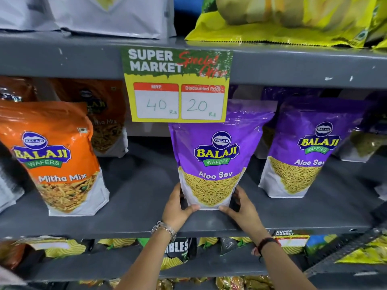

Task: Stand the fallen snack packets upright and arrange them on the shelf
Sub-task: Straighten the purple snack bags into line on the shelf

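— What step is this?
— Seating: my left hand (177, 208) and right hand (244, 208) clamp the base of the middle Aloo Sev packet (213, 160), upright near the shelf (136, 206) front edge.
— Next?
— Probably let go gently, checking it stands level with its purple neighbour (307, 151) on the right.

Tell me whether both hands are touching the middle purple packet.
Touching. The head view shows the left hand and right hand pressed against the lower sides of the purple packet, thumbs across its bottom front.

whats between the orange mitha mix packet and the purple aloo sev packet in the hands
Only bare grey shelf lies between the Mitha Mix packet and the held Aloo Sev packet, in the head view.
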Demonstrator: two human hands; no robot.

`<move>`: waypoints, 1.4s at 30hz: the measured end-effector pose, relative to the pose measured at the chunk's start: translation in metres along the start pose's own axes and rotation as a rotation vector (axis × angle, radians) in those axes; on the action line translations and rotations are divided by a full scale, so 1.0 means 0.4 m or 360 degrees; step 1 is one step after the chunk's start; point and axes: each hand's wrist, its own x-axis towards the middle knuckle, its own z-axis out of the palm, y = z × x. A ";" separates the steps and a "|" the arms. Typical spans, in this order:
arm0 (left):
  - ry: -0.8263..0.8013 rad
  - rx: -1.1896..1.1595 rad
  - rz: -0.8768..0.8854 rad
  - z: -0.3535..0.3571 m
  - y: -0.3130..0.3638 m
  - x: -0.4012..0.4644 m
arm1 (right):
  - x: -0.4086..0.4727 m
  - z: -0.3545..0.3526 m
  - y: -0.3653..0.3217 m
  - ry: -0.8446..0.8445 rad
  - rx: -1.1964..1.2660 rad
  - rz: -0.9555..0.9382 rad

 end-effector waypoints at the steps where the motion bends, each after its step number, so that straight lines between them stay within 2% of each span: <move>1: -0.0005 0.0000 0.0004 -0.001 -0.002 0.002 | 0.001 0.000 0.000 0.0007 -0.0002 0.0007; 15: -0.0021 -0.0060 0.0027 -0.004 -0.007 -0.002 | 0.000 -0.002 0.004 -0.0018 0.0070 -0.0014; 18: 0.0169 -0.0226 0.0029 0.000 -0.004 -0.033 | -0.015 -0.011 0.007 0.0045 0.0190 -0.0044; 21: 0.0505 -0.0143 0.0100 0.018 -0.004 -0.102 | -0.053 -0.041 0.011 0.0197 0.0251 -0.0114; 23: 0.0565 -0.0012 0.0267 0.051 0.002 -0.142 | -0.074 -0.084 0.031 0.0303 0.0255 -0.0118; 25: 0.0455 0.0097 0.0408 0.111 0.021 -0.152 | -0.084 -0.147 0.060 0.0393 0.0227 -0.0089; 29: 0.0011 0.0097 0.0578 0.277 0.139 -0.115 | -0.077 -0.281 0.119 0.0588 0.0160 0.0001; 31: -0.0091 0.0041 0.0533 0.349 0.193 -0.084 | -0.065 -0.332 0.141 0.0679 0.0159 0.0052; 34: 0.0006 -0.0170 0.0297 0.437 0.224 -0.019 | -0.026 -0.398 0.164 0.0735 0.0243 0.0082; 36: 0.0017 -0.0183 0.0153 0.462 0.226 0.027 | 0.013 -0.432 0.184 0.0588 0.0188 0.0158; 40: -0.0272 -0.0148 0.0066 0.472 0.216 0.102 | 0.067 -0.491 0.201 0.0073 0.0226 0.0070; 42: -0.0383 -0.0162 0.0046 0.476 0.210 0.126 | 0.082 -0.503 0.197 -0.0059 0.0240 0.0055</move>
